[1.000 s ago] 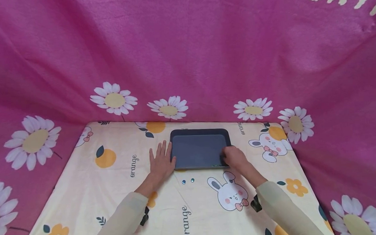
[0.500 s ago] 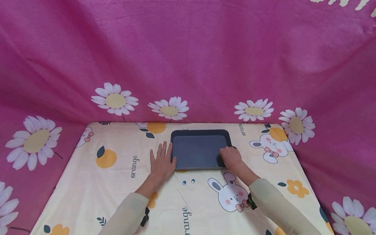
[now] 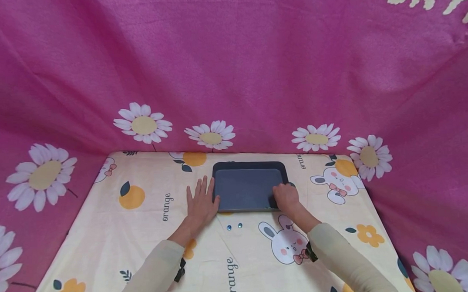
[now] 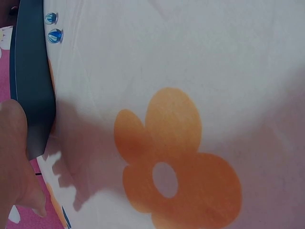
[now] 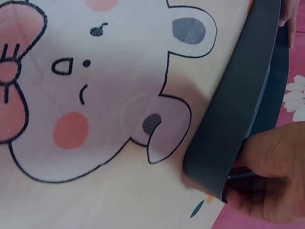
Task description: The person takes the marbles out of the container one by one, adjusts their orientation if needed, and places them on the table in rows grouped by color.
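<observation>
A dark grey baking pan lies on the table in the head view. My left hand lies at its left side with the fingers straight and spread, thumb right at the near corner. At the right side, my right hand grips the rim, fingers curled over it. The right wrist view shows the right thumb and fingers around the pan's wall close to a corner, the fingertips partly hidden. Two blue glass marbles, a left marble and a right marble, lie just in front of the pan.
A cream tablecloth with printed oranges, flowers and rabbits covers the table. Behind it and at both sides hangs a magenta cloth with printed daisies, close to the table's edges. Both forearms reach in over the near side.
The right hand has moved a little left, from a blurred position at the pan's right side to a steady grip on its rim. The left hand and the marbles stay in place.
</observation>
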